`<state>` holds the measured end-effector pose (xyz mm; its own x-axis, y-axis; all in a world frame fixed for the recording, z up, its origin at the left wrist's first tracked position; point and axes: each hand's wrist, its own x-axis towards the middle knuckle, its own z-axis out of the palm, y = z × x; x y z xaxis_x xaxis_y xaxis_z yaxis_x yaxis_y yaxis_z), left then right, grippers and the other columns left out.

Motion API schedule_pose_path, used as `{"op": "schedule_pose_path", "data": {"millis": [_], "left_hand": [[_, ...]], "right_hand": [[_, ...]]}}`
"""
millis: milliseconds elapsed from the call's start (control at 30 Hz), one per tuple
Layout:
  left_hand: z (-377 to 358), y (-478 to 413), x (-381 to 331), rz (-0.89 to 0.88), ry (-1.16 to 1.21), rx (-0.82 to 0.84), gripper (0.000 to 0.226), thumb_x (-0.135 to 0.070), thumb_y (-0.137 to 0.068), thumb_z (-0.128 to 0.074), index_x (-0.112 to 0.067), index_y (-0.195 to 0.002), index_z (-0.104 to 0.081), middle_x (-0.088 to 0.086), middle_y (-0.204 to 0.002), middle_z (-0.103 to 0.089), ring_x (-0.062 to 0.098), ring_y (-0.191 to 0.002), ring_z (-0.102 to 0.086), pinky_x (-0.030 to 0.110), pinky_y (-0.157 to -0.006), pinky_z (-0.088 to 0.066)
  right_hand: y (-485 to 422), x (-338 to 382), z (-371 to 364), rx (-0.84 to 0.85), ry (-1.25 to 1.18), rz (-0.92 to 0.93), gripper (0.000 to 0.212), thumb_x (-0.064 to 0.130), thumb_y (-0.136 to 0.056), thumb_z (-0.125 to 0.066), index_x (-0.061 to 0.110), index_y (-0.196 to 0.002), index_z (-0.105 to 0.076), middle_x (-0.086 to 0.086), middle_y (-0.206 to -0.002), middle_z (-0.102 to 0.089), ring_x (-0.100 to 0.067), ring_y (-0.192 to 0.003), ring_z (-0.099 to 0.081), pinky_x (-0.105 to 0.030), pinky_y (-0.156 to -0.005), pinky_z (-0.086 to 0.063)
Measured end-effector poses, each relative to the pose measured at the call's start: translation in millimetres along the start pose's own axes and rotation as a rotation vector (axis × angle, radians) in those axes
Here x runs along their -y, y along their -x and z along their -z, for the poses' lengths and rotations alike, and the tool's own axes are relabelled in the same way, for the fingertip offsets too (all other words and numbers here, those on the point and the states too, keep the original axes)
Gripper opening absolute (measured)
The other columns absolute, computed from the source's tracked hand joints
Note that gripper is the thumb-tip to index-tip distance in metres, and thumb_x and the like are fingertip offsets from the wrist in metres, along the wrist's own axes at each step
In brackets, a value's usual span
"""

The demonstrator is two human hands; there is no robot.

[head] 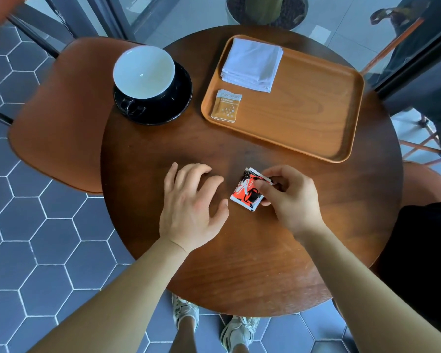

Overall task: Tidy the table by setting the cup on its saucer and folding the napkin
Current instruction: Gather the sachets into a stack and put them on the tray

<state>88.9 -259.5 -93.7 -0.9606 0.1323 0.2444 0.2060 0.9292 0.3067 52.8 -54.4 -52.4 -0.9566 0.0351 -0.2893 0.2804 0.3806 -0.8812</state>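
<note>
A black cup with a white inside (144,72) stands on its black saucer (181,98) at the table's far left. A folded white napkin (252,64) lies in the far left corner of the wooden tray (316,115). My right hand (288,197) pinches a small red, black and white packet (247,192) that rests on the table near the front. My left hand (191,207) hovers flat just left of the packet, fingers spread, holding nothing.
A tan sugar packet (225,107) lies in the tray below the napkin. A brown chair seat (61,110) sits left of the round wooden table (239,263). A planter (267,11) stands behind the table, and my feet (214,319) show below its edge.
</note>
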Motion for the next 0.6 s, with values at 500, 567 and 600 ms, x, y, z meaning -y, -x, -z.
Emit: {"op": "schedule_pose_path", "data": {"millis": [500, 567, 600], "left_hand": [[-7.7, -32.5, 1.5, 0.281, -0.274, 0.156, 0.057, -0.05, -0.097, -0.033, -0.025, -0.148, -0.042, 0.018, -0.156, -0.039, 0.036, -0.149, -0.029, 0.068, -0.118, -0.019], [-7.4, -32.6, 2.9, 0.29, -0.276, 0.145, 0.058, -0.051, -0.096, -0.033, -0.025, -0.147, -0.043, 0.017, -0.155, -0.04, 0.036, -0.148, -0.03, 0.068, -0.118, -0.02], [-7.2, -33.2, 3.4, 0.292, -0.275, 0.141, 0.058, -0.051, -0.096, -0.034, -0.025, -0.147, -0.043, 0.017, -0.155, -0.04, 0.036, -0.148, -0.031, 0.068, -0.118, -0.02]], "right_hand": [[-3.7, -6.9, -3.5, -0.026, -0.08, -0.059, 0.014, 0.019, -0.082, -0.077, 0.032, -0.082, -0.071, 0.004, -0.075, -0.075, -0.015, -0.065, -0.072, -0.031, -0.059, -0.059], [-7.2, -2.3, -0.9, -0.015, -0.121, -0.093, 0.013, 0.015, -0.081, -0.078, 0.027, -0.08, -0.072, 0.001, -0.074, -0.075, -0.013, -0.06, -0.071, -0.024, -0.05, -0.054], [-9.9, 0.9, 0.8, -0.023, -0.133, -0.105, 0.012, 0.014, -0.081, -0.078, 0.025, -0.081, -0.072, 0.0, -0.073, -0.075, -0.012, -0.057, -0.069, -0.022, -0.047, -0.052]]}}
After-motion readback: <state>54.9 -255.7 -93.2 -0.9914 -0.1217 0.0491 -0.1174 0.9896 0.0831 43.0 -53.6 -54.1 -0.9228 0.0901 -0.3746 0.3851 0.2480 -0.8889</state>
